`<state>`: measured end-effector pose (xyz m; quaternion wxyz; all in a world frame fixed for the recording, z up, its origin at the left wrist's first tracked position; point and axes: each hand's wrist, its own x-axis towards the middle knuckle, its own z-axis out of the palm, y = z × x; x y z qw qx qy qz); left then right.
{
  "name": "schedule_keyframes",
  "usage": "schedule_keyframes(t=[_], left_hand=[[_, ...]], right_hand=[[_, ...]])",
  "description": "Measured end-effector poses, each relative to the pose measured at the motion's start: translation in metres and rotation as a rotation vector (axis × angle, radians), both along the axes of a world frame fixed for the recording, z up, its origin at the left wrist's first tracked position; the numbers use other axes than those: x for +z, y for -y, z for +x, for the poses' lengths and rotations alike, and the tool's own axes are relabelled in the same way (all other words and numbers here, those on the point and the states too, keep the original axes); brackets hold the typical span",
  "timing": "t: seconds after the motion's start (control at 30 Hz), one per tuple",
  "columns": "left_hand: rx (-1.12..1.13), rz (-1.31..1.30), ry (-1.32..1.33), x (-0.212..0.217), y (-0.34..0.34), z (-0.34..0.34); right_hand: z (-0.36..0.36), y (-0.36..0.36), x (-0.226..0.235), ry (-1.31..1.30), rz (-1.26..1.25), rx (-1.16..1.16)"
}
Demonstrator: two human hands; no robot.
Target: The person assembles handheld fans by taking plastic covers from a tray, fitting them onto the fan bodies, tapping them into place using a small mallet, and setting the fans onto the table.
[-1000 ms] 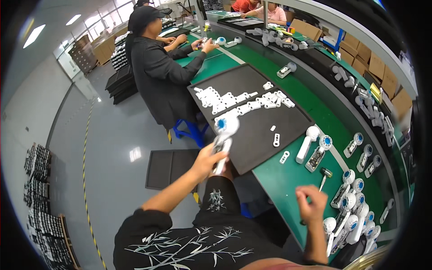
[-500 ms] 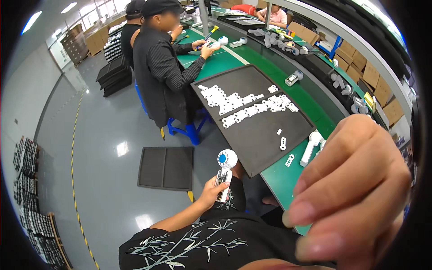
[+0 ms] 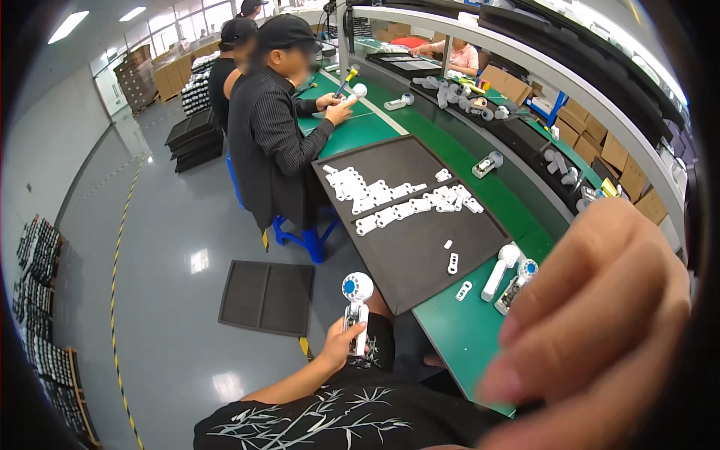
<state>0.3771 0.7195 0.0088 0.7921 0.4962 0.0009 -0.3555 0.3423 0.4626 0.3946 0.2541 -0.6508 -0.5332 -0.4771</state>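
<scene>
My left hand [image 3: 334, 349] grips a white handheld fan [image 3: 358, 289] by its handle, over my lap. Its round head has a blue centre and points up, while the handle lies open with inner parts showing. Very near the camera at the right is my right hand [image 3: 600, 307], large and a little blurred. Its fingers are curled in; whatever lies between the fingertips is hidden. Behind it on the green bench [image 3: 448, 330] rest a white fan [image 3: 493, 279] and another fan with a blue centre [image 3: 528, 269], partly covered by my right hand.
A black divided tray [image 3: 405, 274] on the bench holds several white handle covers [image 3: 367, 187]. One small white plate [image 3: 464, 291] lies beside it. Left of the bench, a co-worker [image 3: 277, 142] sits holding a fan. Another black tray [image 3: 247, 296] is on the floor.
The view has shifted, so the bench and tray sit lower and further left. More of the blue-centred fan on the bench shows beside my right hand. My left hand keeps its hold.
</scene>
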Motion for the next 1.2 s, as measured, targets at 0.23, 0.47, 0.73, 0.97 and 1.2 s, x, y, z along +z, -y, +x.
schedule_keyframes(t=[0.23, 0.47, 0.73, 0.97, 1.2], left_hand=[[-0.038, 0.019, 0.010, 0.017, 0.024, -0.006], [-0.041, 0.025, 0.011, 0.018, 0.035, 0.006], [-0.081, 0.167, 0.066, 0.005, 0.032, -0.018], [-0.033, 0.413, 0.447, 0.034, -0.001, 0.076], [-0.112, 0.072, 0.026, 0.012, 0.034, 0.010]], right_hand=[[-0.006, 0.023, 0.010, 0.122, 0.000, 0.030], [-0.012, 0.063, 0.034, 0.256, -0.034, -0.020], [-0.007, 0.084, 0.097, 0.490, -0.105, 0.074], [-0.052, 0.113, 0.145, 1.146, -0.189, -0.200], [-0.045, 0.149, 0.039, 0.583, -0.123, -0.335]])
